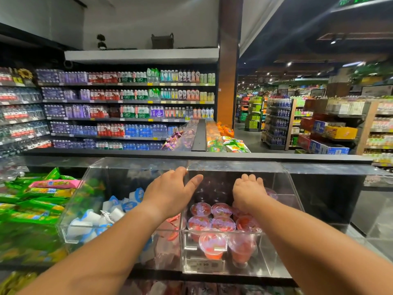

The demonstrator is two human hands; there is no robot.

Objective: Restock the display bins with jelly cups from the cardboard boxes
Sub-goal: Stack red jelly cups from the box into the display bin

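Observation:
A clear acrylic display bin [282, 211] in front of me holds several red jelly cups [212, 243] with pink-purple lids. My left hand [170, 191] reaches to the left corner of the bin's raised clear lid [234, 167], fingers at its edge and thumb spread beneath it. My right hand [247, 191] is inside the bin above the back rows, fingers curled downward around a jelly cup [271, 192] that peeks out at its right side. No cardboard box is in view.
The neighbouring clear bin [89, 184] on the left holds white and blue packets [114, 207]; green snack packs [32, 201] lie further left. A black ledge [212, 155] runs behind the bins. Drink shelves [127, 107] stand beyond, and an aisle opens to the right.

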